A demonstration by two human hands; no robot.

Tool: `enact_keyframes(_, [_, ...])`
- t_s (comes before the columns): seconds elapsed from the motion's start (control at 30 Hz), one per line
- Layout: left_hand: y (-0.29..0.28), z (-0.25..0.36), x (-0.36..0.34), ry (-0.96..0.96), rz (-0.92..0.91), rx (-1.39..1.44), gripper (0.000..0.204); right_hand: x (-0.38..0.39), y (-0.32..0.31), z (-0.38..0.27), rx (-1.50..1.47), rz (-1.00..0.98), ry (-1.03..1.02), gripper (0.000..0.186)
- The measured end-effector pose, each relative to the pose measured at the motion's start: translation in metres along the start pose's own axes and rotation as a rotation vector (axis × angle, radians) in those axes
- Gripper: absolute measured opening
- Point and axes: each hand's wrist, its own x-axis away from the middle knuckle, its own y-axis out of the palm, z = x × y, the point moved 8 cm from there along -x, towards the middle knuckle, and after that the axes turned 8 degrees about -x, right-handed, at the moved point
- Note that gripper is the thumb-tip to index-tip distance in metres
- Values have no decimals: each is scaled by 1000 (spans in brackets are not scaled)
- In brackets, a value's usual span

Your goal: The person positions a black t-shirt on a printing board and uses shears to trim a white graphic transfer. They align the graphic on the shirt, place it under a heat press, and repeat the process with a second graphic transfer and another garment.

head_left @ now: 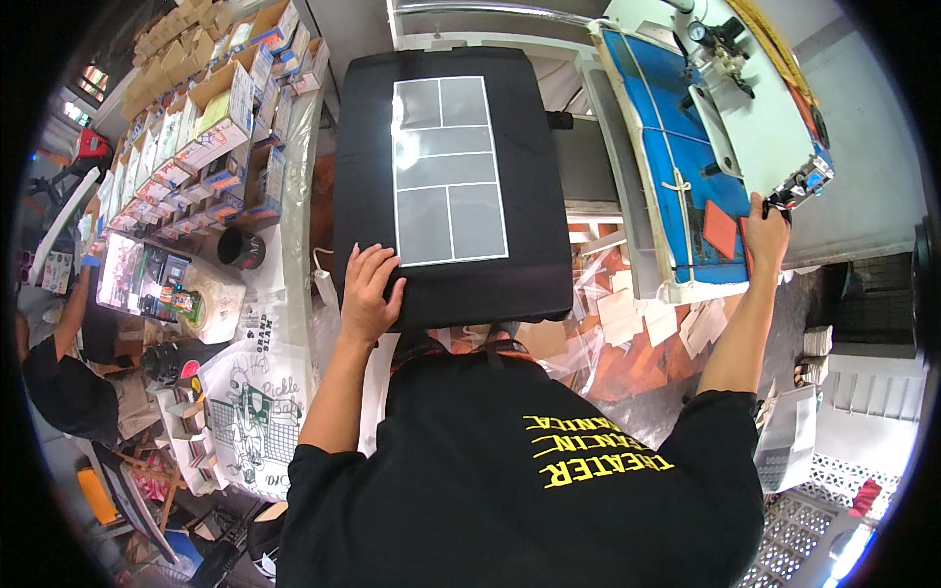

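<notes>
A black cloth piece (534, 196) lies flat on a board in front of me. On it is a glossy grey rectangle (446, 171) divided by white lines, like a court layout. My left hand (371, 284) rests on the cloth's near left edge, fingers stretched out, by the rectangle's lower left corner. To the right stands a blue-meshed screen frame (647, 127) with cord tied across it. My right hand (767, 235) is closed at its near right side, beside a black-and-metal fitting (809, 183). What its fingers grip is hidden. An orange-red flat piece (723, 228) lies next to it.
Boxes of packed items (191, 137) fill the left table, with a dark cup (240, 248) and printed plastic sheets (255, 412) nearer. A person in black (69, 392) is at far left. Paper scraps (619, 316) litter the floor. A pressure gauge (698, 32) sits behind the frame.
</notes>
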Motion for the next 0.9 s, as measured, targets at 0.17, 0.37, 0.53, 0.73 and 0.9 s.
enact_keyframes(0.17, [-8,14,-3,28,35,-6,35,29,-19,-35,-47,26,-61,66])
enact_keyframes(0.37, [-4,5,-1,12,32,3,38,99,-25,-131,-153,89,-188,50])
enact_keyframes(0.53, [-13,0,4,-23,84,105,46,160,-36,-178,-430,217,-401,29])
enact_keyframes(0.73, [-45,-33,36,-212,256,64,42,187,-74,-232,-622,394,-615,116])
enact_keyframes(0.9, [-68,-70,89,-468,288,100,38,209,-74,-291,-681,291,-716,116])
